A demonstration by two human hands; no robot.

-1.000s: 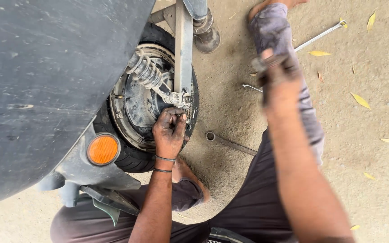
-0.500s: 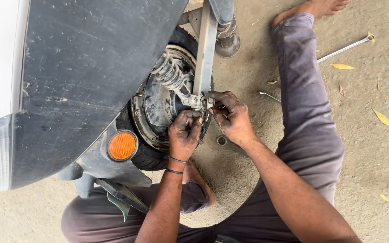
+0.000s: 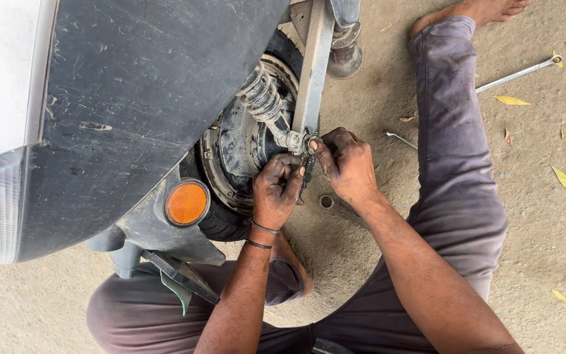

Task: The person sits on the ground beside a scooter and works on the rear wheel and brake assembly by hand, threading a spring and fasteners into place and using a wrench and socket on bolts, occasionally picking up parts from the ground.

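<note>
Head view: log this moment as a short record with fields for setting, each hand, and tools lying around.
setting: person seated on sandy ground beside scooter rear wheel
left hand: fingers at lower shock absorber mount
right hand: fingertips on same mount
tools: long spanner and ring spanner on ground
other: orange reflector

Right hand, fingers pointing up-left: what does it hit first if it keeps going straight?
The right hand is already at the lower shock absorber mount, so that fitting comes first, then the coil spring and wheel hub behind. Depth is unclear.
</note>
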